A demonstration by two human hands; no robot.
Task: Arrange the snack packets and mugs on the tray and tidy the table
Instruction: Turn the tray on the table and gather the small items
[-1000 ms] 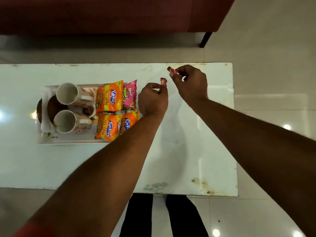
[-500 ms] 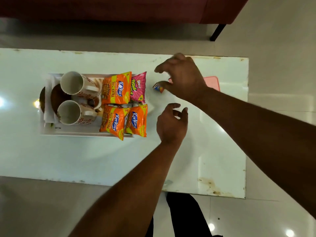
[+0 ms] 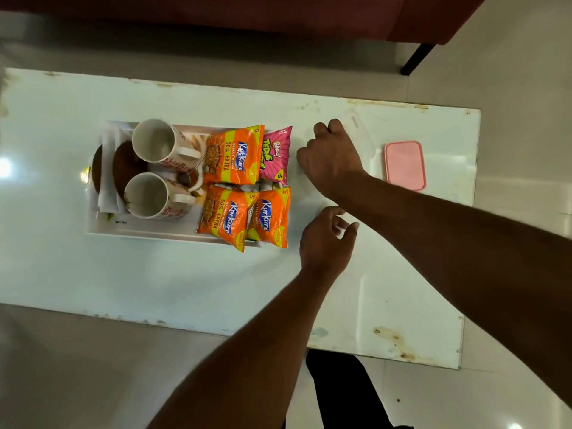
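A white tray (image 3: pixel 148 232) sits on the left half of the white table (image 3: pixel 154 274). On it stand two white patterned mugs (image 3: pixel 154 144) (image 3: pixel 148 196), with three orange snack packets (image 3: pixel 233 156) (image 3: pixel 224 215) (image 3: pixel 270 216) and a pink packet (image 3: pixel 275 157) at its right end. My right hand (image 3: pixel 331 156) hovers just right of the pink packet, fingers curled under; anything inside them is hidden. My left hand (image 3: pixel 326 239) is beside the lower orange packets, fingers apart, holding nothing.
A pink lid (image 3: pixel 404 165) lies flat near the table's right end. A faint clear plastic container (image 3: pixel 362 134) shows behind my right hand. Brown coasters (image 3: pixel 123 168) and a spoon (image 3: pixel 188 176) lie in the tray. A dark red sofa (image 3: pixel 278 13) runs beyond the table.
My hands were together near the far edge pinching a small wrapped sweet. The right hand then moved left to the tray's right end and curled shut; the left dropped lower and opened.
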